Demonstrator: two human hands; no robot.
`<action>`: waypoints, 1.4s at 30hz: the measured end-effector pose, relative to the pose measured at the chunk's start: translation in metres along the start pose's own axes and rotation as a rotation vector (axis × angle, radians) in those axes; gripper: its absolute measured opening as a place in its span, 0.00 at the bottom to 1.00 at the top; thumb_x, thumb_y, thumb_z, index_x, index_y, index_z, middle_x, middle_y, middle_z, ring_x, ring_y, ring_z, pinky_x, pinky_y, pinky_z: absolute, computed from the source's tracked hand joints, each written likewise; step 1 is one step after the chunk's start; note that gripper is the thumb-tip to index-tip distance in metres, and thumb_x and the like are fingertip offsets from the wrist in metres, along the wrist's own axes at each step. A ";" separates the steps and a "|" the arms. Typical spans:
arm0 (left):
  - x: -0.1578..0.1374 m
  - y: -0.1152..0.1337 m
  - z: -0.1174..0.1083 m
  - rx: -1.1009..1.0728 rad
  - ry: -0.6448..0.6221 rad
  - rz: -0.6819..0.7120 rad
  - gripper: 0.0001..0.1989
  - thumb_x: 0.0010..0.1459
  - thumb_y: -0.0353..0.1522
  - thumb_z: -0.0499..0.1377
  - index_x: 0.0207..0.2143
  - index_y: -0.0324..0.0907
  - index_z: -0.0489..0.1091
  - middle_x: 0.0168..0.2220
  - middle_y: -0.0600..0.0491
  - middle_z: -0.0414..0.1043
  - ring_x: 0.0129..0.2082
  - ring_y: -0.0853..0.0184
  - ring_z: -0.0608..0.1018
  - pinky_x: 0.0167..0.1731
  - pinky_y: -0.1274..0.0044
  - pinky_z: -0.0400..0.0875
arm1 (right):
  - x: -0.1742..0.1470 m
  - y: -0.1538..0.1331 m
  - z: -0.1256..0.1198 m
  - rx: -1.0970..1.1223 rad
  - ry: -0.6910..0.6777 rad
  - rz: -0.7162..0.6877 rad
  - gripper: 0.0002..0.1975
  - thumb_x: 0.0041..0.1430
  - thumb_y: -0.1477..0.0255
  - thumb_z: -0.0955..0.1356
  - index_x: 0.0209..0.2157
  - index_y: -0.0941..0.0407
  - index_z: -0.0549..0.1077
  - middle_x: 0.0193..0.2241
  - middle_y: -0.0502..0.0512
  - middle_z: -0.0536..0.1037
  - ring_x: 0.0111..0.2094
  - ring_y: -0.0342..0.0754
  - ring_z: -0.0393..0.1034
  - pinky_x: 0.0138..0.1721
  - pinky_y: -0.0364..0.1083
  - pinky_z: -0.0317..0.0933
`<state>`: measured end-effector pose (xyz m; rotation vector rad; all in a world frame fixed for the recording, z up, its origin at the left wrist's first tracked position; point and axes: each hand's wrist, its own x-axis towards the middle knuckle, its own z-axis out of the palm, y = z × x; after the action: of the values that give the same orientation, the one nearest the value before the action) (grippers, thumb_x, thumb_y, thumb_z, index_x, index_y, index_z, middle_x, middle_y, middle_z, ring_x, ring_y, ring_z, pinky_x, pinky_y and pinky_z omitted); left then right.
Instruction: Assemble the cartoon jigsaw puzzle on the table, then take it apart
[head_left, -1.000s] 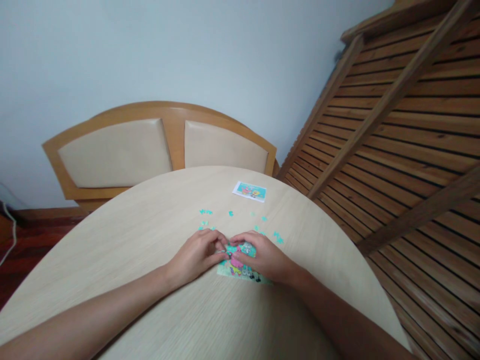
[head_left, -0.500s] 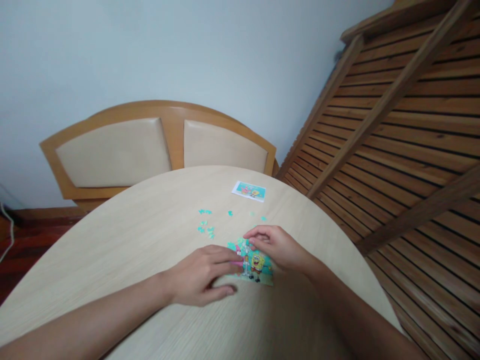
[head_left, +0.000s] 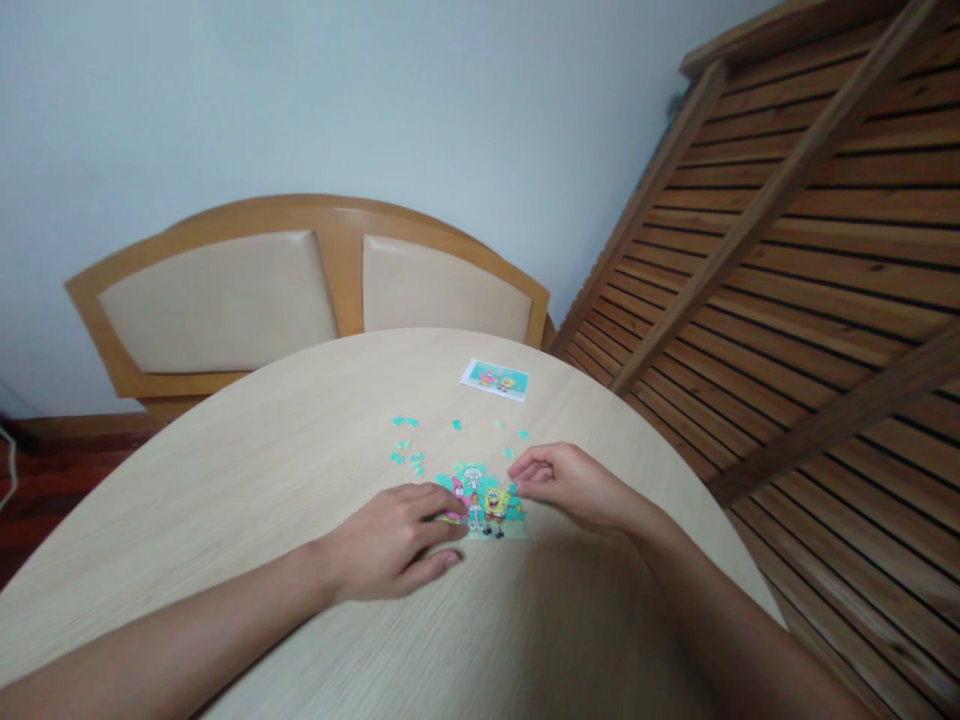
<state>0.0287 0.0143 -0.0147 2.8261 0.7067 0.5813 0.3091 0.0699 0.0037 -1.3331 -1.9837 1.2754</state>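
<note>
The left hand (head_left: 394,542) hides part of the puzzle (head_left: 496,503); details on the card (head_left: 495,380) blur; the table (head_left: 247,470) is cut off below.

The puzzle (head_left: 487,508) has a turquoise ground paling to light green along its lower edge, printed with a pink figure, a whitish one and a yellow one with brown. Loose pieces (head_left: 398,458) are turquoise, some pale green. Near the table's far edge, the card (head_left: 498,380) shows pink and yellow figures on turquoise, bordered white. The table (head_left: 247,520) is pale beige with fine streaky grain. Beyond its far edge, cream panels (head_left: 217,303) sit in a honey-brown frame (head_left: 345,285).
</note>
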 end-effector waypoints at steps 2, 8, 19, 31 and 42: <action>-0.001 0.001 0.001 -0.013 -0.011 0.012 0.14 0.68 0.36 0.53 0.50 0.41 0.72 0.50 0.45 0.73 0.49 0.59 0.76 0.52 0.67 0.72 | 0.001 0.001 0.002 0.002 0.028 0.009 0.12 0.51 0.69 0.73 0.37 0.60 0.78 0.30 0.55 0.80 0.32 0.47 0.73 0.34 0.44 0.65; 0.000 0.005 0.002 0.006 -0.070 0.127 0.17 0.67 0.36 0.54 0.55 0.41 0.69 0.56 0.46 0.73 0.56 0.56 0.73 0.57 0.63 0.67 | 0.003 -0.003 0.017 -0.013 -0.006 -0.001 0.11 0.54 0.71 0.71 0.38 0.60 0.80 0.29 0.55 0.81 0.32 0.48 0.74 0.33 0.44 0.66; 0.002 0.012 0.004 0.038 0.065 0.346 0.13 0.67 0.33 0.50 0.45 0.37 0.72 0.43 0.45 0.78 0.41 0.60 0.78 0.44 0.68 0.73 | 0.003 -0.007 0.052 0.060 -0.050 -0.095 0.10 0.55 0.69 0.73 0.38 0.59 0.80 0.31 0.54 0.83 0.33 0.47 0.77 0.35 0.43 0.68; 0.002 0.016 0.008 0.078 0.093 0.405 0.12 0.64 0.33 0.51 0.40 0.36 0.73 0.39 0.45 0.80 0.37 0.61 0.80 0.40 0.70 0.75 | 0.001 -0.020 0.060 -0.236 0.007 -0.228 0.09 0.55 0.73 0.72 0.38 0.56 0.83 0.34 0.54 0.84 0.35 0.48 0.76 0.39 0.43 0.65; -0.002 0.012 0.011 0.069 0.035 0.365 0.11 0.64 0.36 0.53 0.39 0.41 0.73 0.40 0.43 0.79 0.38 0.61 0.80 0.44 0.70 0.75 | 0.002 -0.016 0.067 -0.439 0.076 -0.395 0.06 0.56 0.74 0.72 0.35 0.55 0.83 0.33 0.54 0.81 0.38 0.49 0.74 0.42 0.45 0.63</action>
<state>0.0365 0.0019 -0.0227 3.0367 0.2156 0.6717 0.2502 0.0401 -0.0153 -1.0627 -2.4062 0.6237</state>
